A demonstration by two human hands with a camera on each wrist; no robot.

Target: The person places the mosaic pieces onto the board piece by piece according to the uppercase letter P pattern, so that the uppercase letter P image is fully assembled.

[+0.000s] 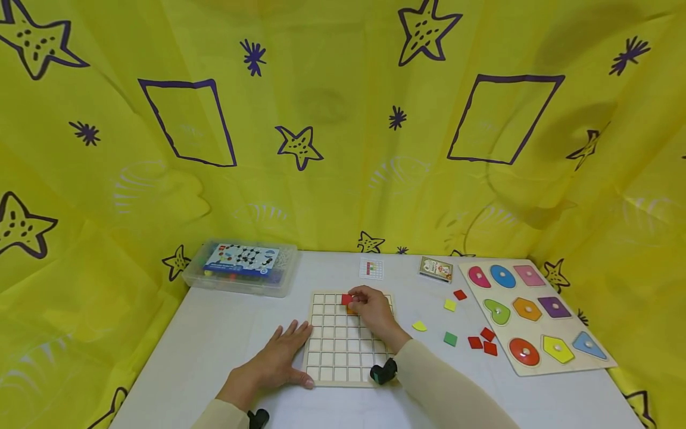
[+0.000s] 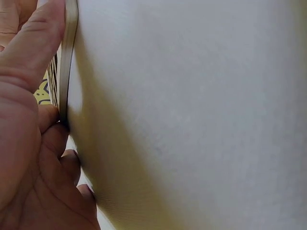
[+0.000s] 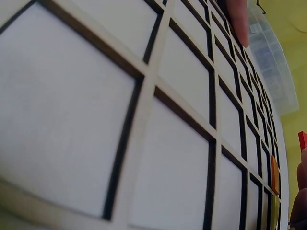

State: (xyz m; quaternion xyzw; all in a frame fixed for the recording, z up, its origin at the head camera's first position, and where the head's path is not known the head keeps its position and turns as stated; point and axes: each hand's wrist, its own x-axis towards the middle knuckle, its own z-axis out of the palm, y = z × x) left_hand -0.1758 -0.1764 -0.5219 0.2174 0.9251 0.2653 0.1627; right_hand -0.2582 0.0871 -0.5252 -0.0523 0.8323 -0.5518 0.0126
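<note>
On the white table lies a wooden grid board (image 1: 327,359) with open square cells. My left hand (image 1: 278,359) rests at its lower left, the thumb (image 2: 36,45) on the board's edge and the fingers spread along the left side. Over the top rows, my right hand (image 1: 375,313) pinches a red square tile (image 1: 346,299) by its right side; in the right wrist view this red tile (image 3: 302,139) is raised above the board. Below it an orange tile (image 3: 274,175) sits in the grid, beside a yellow tile (image 3: 275,211). The right fingers partly hide these cells in the head view.
Loose red tiles (image 1: 490,348), a green tile (image 1: 450,339) and yellow pieces (image 1: 420,326) lie right of the board. Farther right is a shape puzzle (image 1: 514,276). A pattern card (image 1: 371,269), a small card box (image 1: 436,269) and a plastic case (image 1: 241,268) stand behind.
</note>
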